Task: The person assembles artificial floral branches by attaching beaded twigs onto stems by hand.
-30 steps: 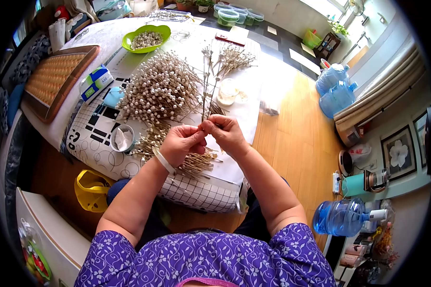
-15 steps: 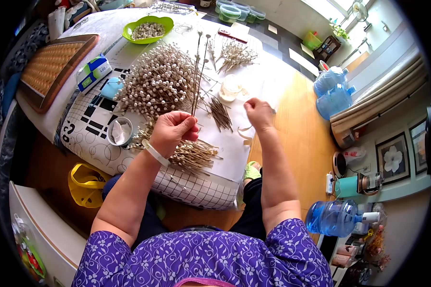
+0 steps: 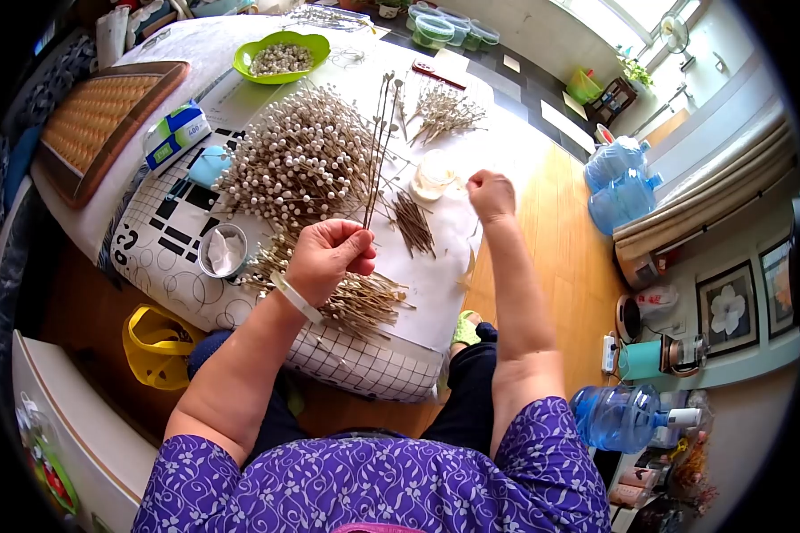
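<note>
My left hand (image 3: 333, 258) pinches a few thin dark dried stems (image 3: 381, 147) between thumb and fingers; they stand upright, with small heads at the top. My right hand (image 3: 492, 195) is closed like a fist above the table's right edge, and whatever it may hold is hidden. A roll of pale tape (image 3: 434, 173) lies just left of it. Between the hands is a small bundle of bare brown sticks (image 3: 412, 222). A large heap of white-headed dried stems (image 3: 289, 155) spreads behind my left hand, with more stems (image 3: 364, 302) under my wrist.
A green bowl (image 3: 280, 62) of white heads stands at the back. A small cup (image 3: 222, 250) with white tissue, a tissue pack (image 3: 176, 135) and a blue item (image 3: 209, 166) are at left. Another bunch of stems (image 3: 446, 114) lies at back right. Water bottles (image 3: 618, 416) stand right.
My right hand has moved slightly right and up, still closed. My left hand has shifted a little right and nearer my body, keeping the stems, which lean a bit more to the right.
</note>
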Motion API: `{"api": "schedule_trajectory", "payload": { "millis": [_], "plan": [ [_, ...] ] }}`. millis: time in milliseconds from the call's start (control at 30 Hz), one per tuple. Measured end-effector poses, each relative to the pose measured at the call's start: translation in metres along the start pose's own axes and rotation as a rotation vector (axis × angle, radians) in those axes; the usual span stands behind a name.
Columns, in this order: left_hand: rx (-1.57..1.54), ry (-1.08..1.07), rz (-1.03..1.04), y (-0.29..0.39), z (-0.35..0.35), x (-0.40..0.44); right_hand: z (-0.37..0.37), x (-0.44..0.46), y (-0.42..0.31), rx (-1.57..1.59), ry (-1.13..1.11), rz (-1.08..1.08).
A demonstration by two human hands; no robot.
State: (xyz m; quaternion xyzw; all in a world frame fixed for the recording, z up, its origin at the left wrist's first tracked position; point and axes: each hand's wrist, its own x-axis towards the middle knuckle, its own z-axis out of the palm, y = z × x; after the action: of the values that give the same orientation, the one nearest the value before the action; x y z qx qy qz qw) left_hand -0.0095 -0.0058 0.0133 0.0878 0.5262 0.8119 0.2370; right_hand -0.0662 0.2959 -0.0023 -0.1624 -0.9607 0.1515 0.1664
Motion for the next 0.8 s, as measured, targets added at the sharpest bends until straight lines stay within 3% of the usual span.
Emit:
{"api": "schedule_trajectory", "payload": {
  "millis": [67,167,300,433,533,700,800],
  "plan": [
    [0.004,-0.004,0.006,0.002,-0.001,0.000,-0.026,0.001,-0.008,-0.003,0.084,0.027],
    [-0.006,-0.011,0.022,-0.001,0.000,0.000,-0.052,0.007,-0.027,-0.070,0.132,-0.409],
    [-0.009,-0.001,0.017,0.002,0.002,-0.002,-0.052,0.023,-0.067,-0.326,-0.205,-0.553],
    [-0.031,0.010,0.013,0.004,-0.002,-0.002,-0.038,0.039,-0.087,-0.517,-0.462,-0.473],
    [-0.028,0.009,0.022,0.006,-0.004,-0.001,-0.030,0.043,-0.092,-0.507,-0.520,-0.414],
    [-0.091,-0.001,0.015,0.009,-0.008,0.000,-0.023,0.041,-0.082,-0.512,-0.371,-0.562],
    [-0.131,-0.005,0.016,0.007,-0.009,0.001,-0.036,0.038,-0.069,-0.436,-0.302,-0.486]
  ]
}}
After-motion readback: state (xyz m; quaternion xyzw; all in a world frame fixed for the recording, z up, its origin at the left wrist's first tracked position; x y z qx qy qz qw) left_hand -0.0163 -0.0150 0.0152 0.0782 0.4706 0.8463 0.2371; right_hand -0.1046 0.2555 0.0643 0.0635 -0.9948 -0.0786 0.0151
